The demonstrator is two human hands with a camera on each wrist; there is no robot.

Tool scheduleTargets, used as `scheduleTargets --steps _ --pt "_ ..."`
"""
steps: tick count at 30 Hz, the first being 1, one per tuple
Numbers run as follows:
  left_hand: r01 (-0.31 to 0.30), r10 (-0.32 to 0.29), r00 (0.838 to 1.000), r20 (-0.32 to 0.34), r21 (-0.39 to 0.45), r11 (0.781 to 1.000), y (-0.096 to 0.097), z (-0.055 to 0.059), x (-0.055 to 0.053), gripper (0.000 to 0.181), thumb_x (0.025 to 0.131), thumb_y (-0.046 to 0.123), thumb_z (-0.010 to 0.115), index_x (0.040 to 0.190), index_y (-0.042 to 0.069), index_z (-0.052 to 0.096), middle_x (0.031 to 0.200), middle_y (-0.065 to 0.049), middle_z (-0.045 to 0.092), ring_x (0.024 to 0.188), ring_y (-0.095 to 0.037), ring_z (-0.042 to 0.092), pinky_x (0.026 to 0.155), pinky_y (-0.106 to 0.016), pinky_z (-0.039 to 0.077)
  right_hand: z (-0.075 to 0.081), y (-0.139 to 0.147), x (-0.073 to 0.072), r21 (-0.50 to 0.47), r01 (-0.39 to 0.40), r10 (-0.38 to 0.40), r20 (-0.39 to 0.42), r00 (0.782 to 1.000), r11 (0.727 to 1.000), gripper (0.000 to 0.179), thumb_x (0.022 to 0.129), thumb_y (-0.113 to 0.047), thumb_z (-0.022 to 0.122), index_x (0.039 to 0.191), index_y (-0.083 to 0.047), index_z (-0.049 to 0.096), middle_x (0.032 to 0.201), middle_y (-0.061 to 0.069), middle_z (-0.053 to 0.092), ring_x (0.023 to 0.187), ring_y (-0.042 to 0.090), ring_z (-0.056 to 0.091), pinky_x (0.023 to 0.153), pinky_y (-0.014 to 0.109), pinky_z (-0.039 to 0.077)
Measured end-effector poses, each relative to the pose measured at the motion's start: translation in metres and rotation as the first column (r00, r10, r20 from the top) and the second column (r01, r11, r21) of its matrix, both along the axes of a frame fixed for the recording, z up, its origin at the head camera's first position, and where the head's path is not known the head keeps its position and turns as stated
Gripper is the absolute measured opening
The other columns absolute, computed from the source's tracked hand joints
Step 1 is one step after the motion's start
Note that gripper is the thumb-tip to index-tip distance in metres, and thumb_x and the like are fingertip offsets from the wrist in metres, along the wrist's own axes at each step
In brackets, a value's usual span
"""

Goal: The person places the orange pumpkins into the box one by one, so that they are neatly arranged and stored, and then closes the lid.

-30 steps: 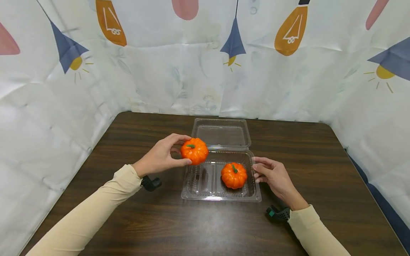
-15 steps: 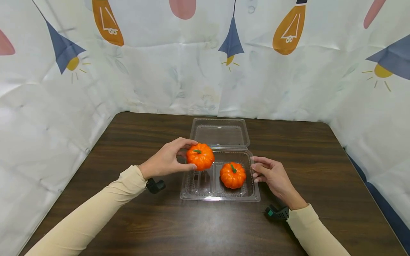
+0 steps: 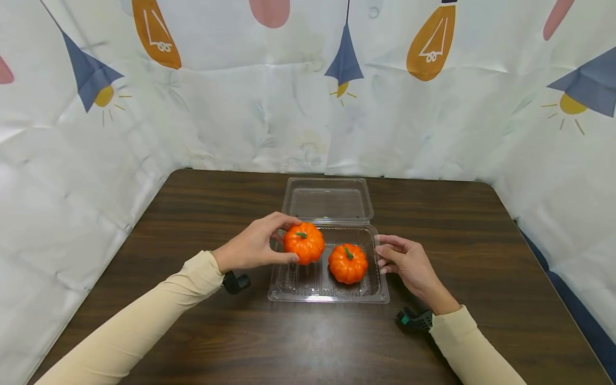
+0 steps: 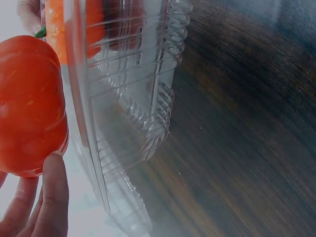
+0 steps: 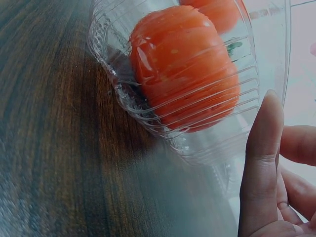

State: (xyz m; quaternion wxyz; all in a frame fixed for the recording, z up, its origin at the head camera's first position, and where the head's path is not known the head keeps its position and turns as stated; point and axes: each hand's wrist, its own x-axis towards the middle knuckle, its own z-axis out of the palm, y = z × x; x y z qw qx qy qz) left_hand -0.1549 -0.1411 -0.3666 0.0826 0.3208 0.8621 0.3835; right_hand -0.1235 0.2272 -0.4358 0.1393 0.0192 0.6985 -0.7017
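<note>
My left hand [image 3: 257, 243] grips a small orange toy pumpkin [image 3: 304, 244] with a green stem, thumb at the near side and fingers at the far side. That pumpkin is over the left part of a clear plastic clamshell container [image 3: 308, 298]; in the left wrist view the held pumpkin [image 4: 29, 106] is above the container's rim. A second pumpkin [image 3: 348, 263] sits inside the container on the right; its side [image 5: 185, 69] shows through the ribbed wall in the right wrist view. At the right rim, my right hand [image 3: 411, 267] pinches the edge between thumb and fingers.
The container's lid [image 3: 328, 199] lies folded back behind it, towards the far table edge. Both stand on a dark wood-grain table [image 3: 216, 331]. A white curtain [image 3: 240, 123] printed with lamps closes off the back and sides.
My left hand has carried its pumpkin rightwards and nearer, further over the container's left part. The right hand keeps its place at the rim, and the second pumpkin stays put.
</note>
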Motion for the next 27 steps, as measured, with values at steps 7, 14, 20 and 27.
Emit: scheduleTargets --steps 7,14,20,27 --pt "0.017 -0.017 1.0 -0.004 -0.039 0.999 0.003 0.0001 0.0019 0.065 0.082 0.028 0.087 0.139 0.013 0.06 0.134 -0.005 0.062 0.119 -0.02 0.066 0.091 -0.029 0.062 -0.0006 -0.0005 -0.0003 -0.003 -0.002 0.002 -0.005 1.0 1.0 0.054 0.101 -0.018 0.068 0.145 0.007 0.051 0.091 -0.008 0.074 0.071 0.008 0.066 0.068 0.023 0.063" --pt "0.039 -0.039 0.999 0.006 -0.105 0.994 0.0051 0.0023 0.0018 0.063 0.083 0.03 0.085 0.139 0.014 0.06 0.132 -0.003 0.062 0.114 -0.018 0.065 0.089 -0.028 0.061 -0.0011 -0.0007 0.0001 -0.003 0.001 -0.001 0.004 1.0 1.0 0.054 0.101 -0.018 0.069 0.145 0.007 0.051 0.091 -0.008 0.074 0.071 0.008 0.066 0.068 0.023 0.063" --pt "0.07 -0.07 0.998 0.004 -0.156 0.985 0.0056 0.003 0.0 0.062 0.084 0.03 0.085 0.138 0.014 0.06 0.132 -0.003 0.062 0.114 -0.017 0.065 0.089 -0.027 0.061 -0.0009 -0.0009 0.0004 0.0 0.001 -0.001 0.007 1.0 1.0 0.054 0.101 -0.019 0.069 0.145 0.007 0.051 0.09 -0.008 0.074 0.072 0.008 0.066 0.069 0.023 0.063" --pt "0.088 -0.088 0.996 0.006 -0.193 0.977 0.0065 0.0034 -0.0019 0.062 0.084 0.031 0.084 0.138 0.013 0.06 0.132 -0.004 0.063 0.114 -0.017 0.065 0.088 -0.026 0.061 -0.0004 0.0 0.0001 0.006 -0.001 0.001 0.001 1.0 1.0 0.054 0.101 -0.019 0.068 0.145 0.007 0.051 0.091 -0.008 0.074 0.072 0.008 0.066 0.069 0.022 0.063"
